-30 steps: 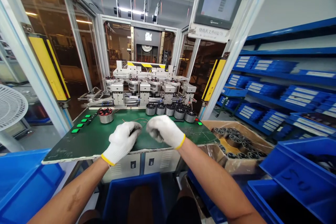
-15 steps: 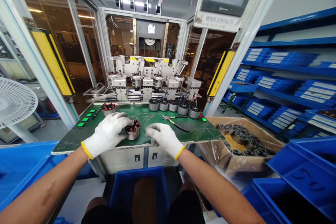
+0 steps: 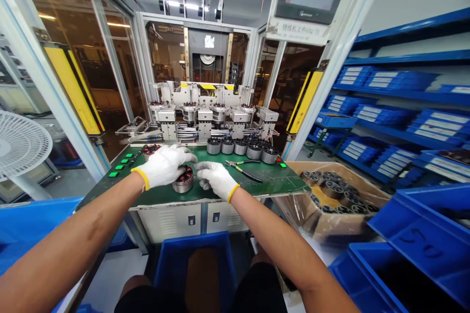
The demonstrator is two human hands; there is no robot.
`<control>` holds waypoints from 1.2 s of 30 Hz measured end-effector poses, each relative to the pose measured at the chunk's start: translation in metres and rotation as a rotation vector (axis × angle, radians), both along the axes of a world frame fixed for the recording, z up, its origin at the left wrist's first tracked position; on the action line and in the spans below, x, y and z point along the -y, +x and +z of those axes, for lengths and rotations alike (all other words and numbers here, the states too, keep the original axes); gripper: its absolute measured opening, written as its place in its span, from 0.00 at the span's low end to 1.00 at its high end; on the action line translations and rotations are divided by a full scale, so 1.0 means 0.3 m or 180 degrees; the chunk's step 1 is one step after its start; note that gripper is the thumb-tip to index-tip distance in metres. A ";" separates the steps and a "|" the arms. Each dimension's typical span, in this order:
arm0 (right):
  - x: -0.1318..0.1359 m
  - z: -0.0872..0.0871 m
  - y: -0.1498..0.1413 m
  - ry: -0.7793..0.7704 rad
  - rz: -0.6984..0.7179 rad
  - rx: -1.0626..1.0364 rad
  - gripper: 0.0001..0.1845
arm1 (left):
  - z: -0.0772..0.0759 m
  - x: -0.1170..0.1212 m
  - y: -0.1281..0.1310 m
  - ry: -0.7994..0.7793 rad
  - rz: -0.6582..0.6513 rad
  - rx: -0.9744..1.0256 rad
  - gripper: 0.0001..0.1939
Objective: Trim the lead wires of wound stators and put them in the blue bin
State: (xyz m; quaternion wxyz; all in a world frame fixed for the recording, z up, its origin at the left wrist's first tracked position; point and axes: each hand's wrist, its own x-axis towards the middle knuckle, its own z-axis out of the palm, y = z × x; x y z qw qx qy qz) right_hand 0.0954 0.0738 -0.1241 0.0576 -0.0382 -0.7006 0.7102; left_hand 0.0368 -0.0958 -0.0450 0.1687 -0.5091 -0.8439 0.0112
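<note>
Closing narrowly, the gloved right hand (image 3: 216,181) and gloved left hand (image 3: 164,166) meet just above a red-wound stator in a steel cup (image 3: 184,176) at six o'clock; whether they grip anything, I cannot tell. Its windings call for light fingers. Long-nosed pliers (image 3: 242,170) lie at three o'clock, a row of steel cups (image 3: 227,146) at twelve.

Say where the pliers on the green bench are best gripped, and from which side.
Probably by the handles of the pliers, with the right hand coming down from above and the right. They lie flat on the green bench, with the handles spread and running off to the right, while the nose points left toward that hand.
</note>
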 end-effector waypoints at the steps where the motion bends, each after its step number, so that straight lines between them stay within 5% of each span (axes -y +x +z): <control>1: 0.000 0.000 0.010 0.0081 -0.0014 -0.0019 0.23 | -0.001 -0.008 -0.024 -0.0167 -0.0030 0.0170 0.21; 7: -0.152 -0.008 0.098 0.0132 0.0010 -0.0318 0.27 | -0.037 -0.012 -0.085 -0.0233 0.0342 0.0762 0.19; 11: -0.282 0.057 0.135 0.0473 -0.0841 -0.0402 0.23 | -0.034 0.011 -0.081 -0.0136 0.0496 0.0853 0.18; 13: -0.276 0.117 0.139 0.0710 -0.0962 -0.0498 0.21 | -0.030 0.012 -0.076 -0.0121 0.0566 0.0889 0.18; 17: -0.134 0.192 0.087 0.1095 -0.0232 -0.0644 0.21 | -0.032 -0.001 -0.058 -0.0136 0.0793 0.0901 0.17; 23: 0.003 0.114 -0.087 0.0943 0.0321 0.0336 0.28 | -0.042 0.000 -0.035 -0.0100 0.1027 0.0962 0.18; 29: -0.098 0.108 -0.056 0.0954 0.0248 0.0165 0.21 | -0.050 0.012 -0.035 0.0042 0.1186 0.1098 0.17; 36: -0.247 0.142 -0.032 0.1743 -0.0603 0.0068 0.16 | -0.050 0.003 -0.021 0.0176 0.1390 0.1236 0.17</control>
